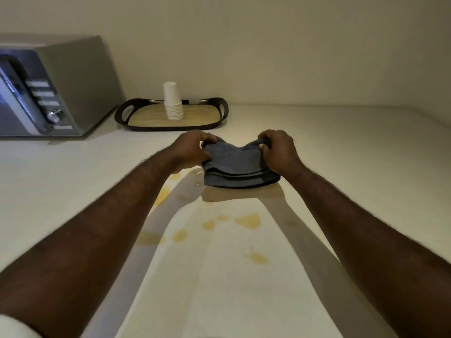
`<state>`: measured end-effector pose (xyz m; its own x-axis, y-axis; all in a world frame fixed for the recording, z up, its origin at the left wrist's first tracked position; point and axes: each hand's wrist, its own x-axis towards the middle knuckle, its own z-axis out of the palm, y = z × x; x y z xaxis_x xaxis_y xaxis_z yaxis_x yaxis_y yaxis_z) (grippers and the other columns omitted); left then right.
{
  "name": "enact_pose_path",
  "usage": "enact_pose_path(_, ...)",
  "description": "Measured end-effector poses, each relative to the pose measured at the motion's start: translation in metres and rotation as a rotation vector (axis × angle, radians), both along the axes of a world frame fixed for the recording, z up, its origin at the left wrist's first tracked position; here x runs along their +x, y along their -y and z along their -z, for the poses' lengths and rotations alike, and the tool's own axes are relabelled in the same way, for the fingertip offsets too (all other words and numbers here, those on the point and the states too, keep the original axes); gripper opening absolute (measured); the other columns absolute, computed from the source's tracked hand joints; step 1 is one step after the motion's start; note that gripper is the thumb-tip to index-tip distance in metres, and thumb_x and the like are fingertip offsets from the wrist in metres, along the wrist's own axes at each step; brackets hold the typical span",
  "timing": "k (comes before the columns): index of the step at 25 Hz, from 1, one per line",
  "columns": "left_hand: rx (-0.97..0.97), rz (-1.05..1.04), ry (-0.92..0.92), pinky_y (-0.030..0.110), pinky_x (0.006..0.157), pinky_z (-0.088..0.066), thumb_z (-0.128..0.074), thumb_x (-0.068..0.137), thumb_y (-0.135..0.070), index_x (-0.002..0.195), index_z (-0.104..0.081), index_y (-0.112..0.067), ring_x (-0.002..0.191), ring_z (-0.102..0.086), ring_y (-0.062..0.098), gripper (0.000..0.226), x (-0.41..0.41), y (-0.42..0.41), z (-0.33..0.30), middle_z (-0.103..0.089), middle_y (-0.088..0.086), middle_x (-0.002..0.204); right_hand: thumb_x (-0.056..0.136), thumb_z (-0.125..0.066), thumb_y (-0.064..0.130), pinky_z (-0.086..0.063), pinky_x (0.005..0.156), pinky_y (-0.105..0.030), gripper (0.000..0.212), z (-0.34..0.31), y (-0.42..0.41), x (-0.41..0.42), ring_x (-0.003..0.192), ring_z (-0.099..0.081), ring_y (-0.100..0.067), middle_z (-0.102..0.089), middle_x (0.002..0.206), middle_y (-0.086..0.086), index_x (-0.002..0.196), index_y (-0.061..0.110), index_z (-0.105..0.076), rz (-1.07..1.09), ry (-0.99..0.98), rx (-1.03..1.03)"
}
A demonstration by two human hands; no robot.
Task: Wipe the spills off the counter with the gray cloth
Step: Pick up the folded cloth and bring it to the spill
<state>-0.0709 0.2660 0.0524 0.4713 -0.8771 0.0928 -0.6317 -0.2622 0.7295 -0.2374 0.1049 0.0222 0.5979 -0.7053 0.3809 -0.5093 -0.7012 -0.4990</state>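
The gray cloth (pixel 238 167) is folded in layers and hangs between both hands a little above the white counter (pixel 366 167), casting a shadow beneath it. My left hand (pixel 192 150) pinches its left upper edge. My right hand (pixel 278 150) grips its right upper edge. Several yellowish spills (pixel 249 220) lie on the counter nearer to me than the cloth, some between my forearms, some under my left arm.
A silver microwave (pixel 53 89) stands at the back left. Beside it sits a dark oval tray (pixel 136 123) with a wooden floor, holding a stack of white paper cups (pixel 172 101). A wall runs behind the counter.
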Motion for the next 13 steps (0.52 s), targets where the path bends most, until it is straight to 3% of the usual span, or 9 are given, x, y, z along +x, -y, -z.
enact_pose_path(3,0.019,-0.010,-0.033,0.037,0.084,-0.057,-0.069,0.077,0.006,0.127,-0.059,-0.009,0.109,-0.058,0.024,0.054,-0.015,-0.047,0.016,-0.053,0.009,0.131,0.091,-0.054,0.008,-0.041,0.095,-0.033,0.029,0.011,-0.044,-0.018,0.113,-0.056,-0.031,-0.064,0.118,-0.017,0.118,0.005,-0.063,-0.015,-0.017,0.002)
enact_pose_path(7,-0.011,0.003,-0.170,0.018,0.056,-0.051,-0.069,0.080,0.003,0.128,-0.058,-0.012,0.089,-0.057,0.018,0.051,-0.032,-0.099,0.037,-0.053,0.008,0.129,0.091,-0.056,0.012,-0.041,0.092,-0.030,0.027,0.024,-0.090,-0.040,0.111,-0.057,-0.030,-0.065,0.117,-0.015,0.116,0.008,-0.064,-0.008,-0.020,0.037)
enact_pose_path(10,-0.023,0.002,-0.149,0.024,0.067,-0.050,-0.068,0.083,-0.004,0.132,-0.054,-0.015,0.088,-0.055,0.018,0.052,-0.043,-0.124,0.049,-0.051,0.006,0.134,0.090,-0.057,0.011,-0.039,0.089,-0.028,0.026,0.035,-0.118,-0.058,0.109,-0.057,-0.029,-0.065,0.115,-0.014,0.115,0.009,-0.065,-0.005,-0.009,0.048)
enact_pose_path(13,-0.013,0.025,-0.042,0.031,0.082,-0.048,-0.067,0.084,-0.007,0.135,-0.052,-0.015,0.101,-0.055,0.022,0.054,-0.059,-0.136,0.060,-0.047,0.004,0.139,0.090,-0.058,0.012,-0.037,0.083,-0.025,0.022,0.048,-0.134,-0.071,0.105,-0.058,-0.028,-0.064,0.111,-0.013,0.112,0.011,-0.065,0.020,-0.010,0.047)
